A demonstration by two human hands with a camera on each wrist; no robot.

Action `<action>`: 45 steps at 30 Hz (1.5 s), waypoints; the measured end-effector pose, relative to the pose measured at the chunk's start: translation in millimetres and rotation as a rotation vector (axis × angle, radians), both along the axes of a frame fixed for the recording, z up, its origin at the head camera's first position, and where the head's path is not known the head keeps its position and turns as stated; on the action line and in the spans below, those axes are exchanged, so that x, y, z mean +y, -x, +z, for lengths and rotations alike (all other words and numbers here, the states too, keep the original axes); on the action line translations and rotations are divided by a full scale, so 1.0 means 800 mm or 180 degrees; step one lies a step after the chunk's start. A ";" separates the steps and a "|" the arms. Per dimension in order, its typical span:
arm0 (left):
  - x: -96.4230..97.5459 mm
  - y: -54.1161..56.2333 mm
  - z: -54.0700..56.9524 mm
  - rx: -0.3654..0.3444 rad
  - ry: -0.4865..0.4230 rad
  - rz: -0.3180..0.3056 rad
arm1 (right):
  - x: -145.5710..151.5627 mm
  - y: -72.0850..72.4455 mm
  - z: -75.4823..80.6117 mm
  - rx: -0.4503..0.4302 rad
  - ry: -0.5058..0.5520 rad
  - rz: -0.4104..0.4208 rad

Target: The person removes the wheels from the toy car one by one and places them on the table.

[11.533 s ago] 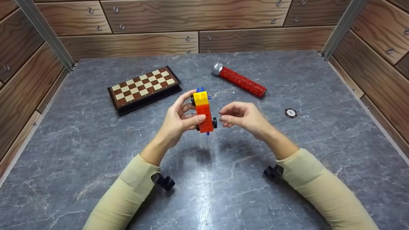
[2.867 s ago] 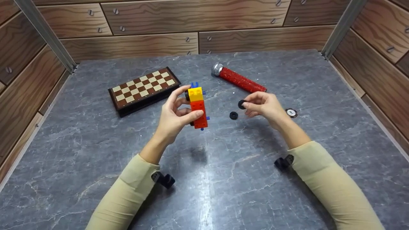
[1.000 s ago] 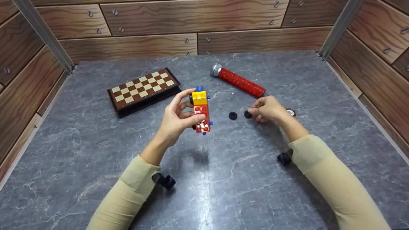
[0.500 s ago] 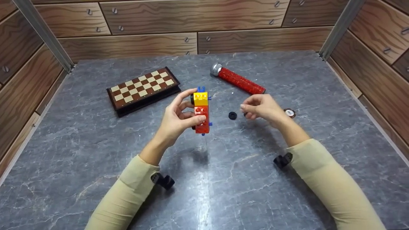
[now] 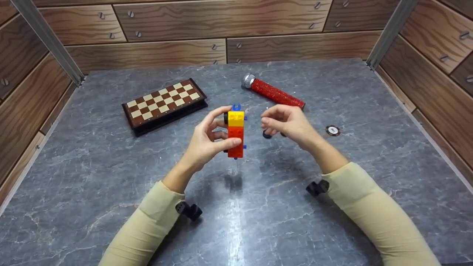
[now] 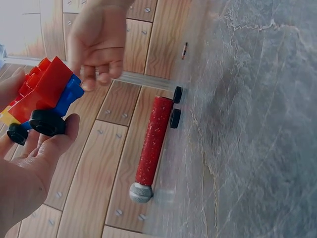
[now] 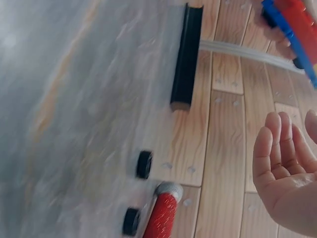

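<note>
My left hand (image 5: pixel 202 145) grips a toy car (image 5: pixel 235 132) of red and yellow bricks on a blue chassis, held above the table with the thumb across the red brick. Black wheels (image 6: pixel 47 122) sit on its left side. Bare blue axle stubs (image 5: pixel 244 147) stick out on the right side. Two loose black wheels (image 7: pixel 144 164) stand apart on the table; in the head view my right hand partly covers them. That right hand (image 5: pixel 290 125) hovers just right of the car, fingers loosely bent, and holds nothing, as its bare palm in the right wrist view shows.
A folded chessboard box (image 5: pixel 164 105) lies at the back left. Behind the hands is a red glittery microphone (image 5: pixel 275 92) with a silver head. A poker chip (image 5: pixel 333 130) lies to the right. Wood-patterned walls (image 5: pixel 170 22) enclose the grey marbled table.
The wheel seen earlier on the car's right side is off. My right hand has let go of a wheel on the table and moved left toward the car, which my left hand still holds.
</note>
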State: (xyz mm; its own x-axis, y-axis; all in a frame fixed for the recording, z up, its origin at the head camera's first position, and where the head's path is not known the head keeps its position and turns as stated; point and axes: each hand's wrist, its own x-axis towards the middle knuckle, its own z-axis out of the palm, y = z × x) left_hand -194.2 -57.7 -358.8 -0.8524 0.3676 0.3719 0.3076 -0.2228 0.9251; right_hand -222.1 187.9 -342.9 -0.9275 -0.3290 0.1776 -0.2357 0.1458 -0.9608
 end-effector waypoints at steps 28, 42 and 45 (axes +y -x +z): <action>0.004 0.001 -0.003 0.0276 0.0264 0.0008 | -0.055 -0.026 0.012 -0.0061 0.0549 0.0079; 0.001 -0.012 0.020 0.0327 0.0400 0.0222 | -0.052 -0.029 0.013 -0.0003 0.1007 0.0046; 0.000 -0.009 0.016 0.0252 0.0382 0.0250 | -0.049 -0.028 0.013 -0.0022 0.1193 -0.0032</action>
State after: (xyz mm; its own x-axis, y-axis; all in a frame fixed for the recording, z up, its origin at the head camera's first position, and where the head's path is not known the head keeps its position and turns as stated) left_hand -187.4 -57.5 -346.2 -0.8500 0.3468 0.3965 0.3927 -0.0844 0.9158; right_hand -199.4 148.4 -332.3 -0.9320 -0.2332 0.2776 -0.2293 -0.2140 -0.9495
